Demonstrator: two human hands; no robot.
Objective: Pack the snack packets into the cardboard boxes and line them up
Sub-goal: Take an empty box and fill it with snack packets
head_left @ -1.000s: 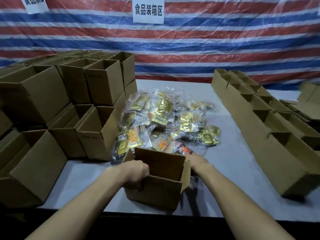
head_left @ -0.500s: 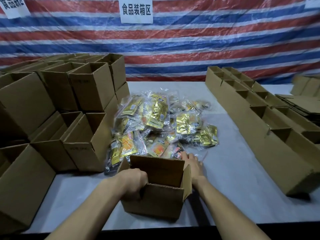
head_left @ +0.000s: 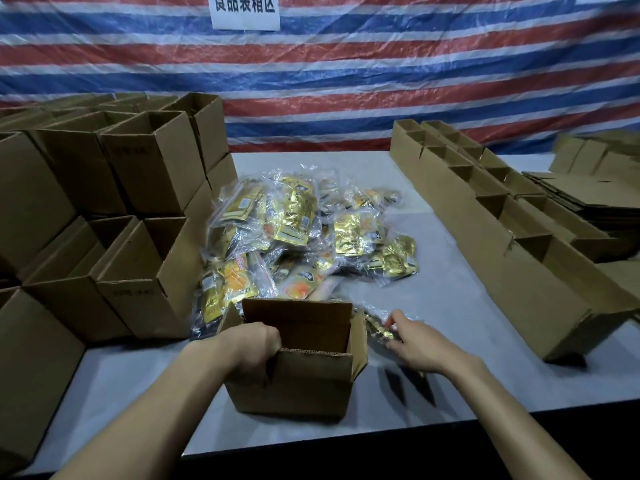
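Below the 食品装箱区 sign (head_left: 245, 12), the left hand (head_left: 254, 344) grips the open box (head_left: 304, 382) by its near rim, while the right hand (head_left: 419, 344) pinches a packet (head_left: 377, 329) beside it.

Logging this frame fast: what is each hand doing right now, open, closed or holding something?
Left hand: closed on the near-left rim of the open cardboard box.
Right hand: pinching a snack packet just right of the box.

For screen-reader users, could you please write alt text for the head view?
A person's left hand grips the rim of an open brown cardboard box on a grey table, while the right hand pinches a clear-wrapped gold snack packet beside it. A heap of similar packets lies behind, with stacked open boxes left and a box row right.
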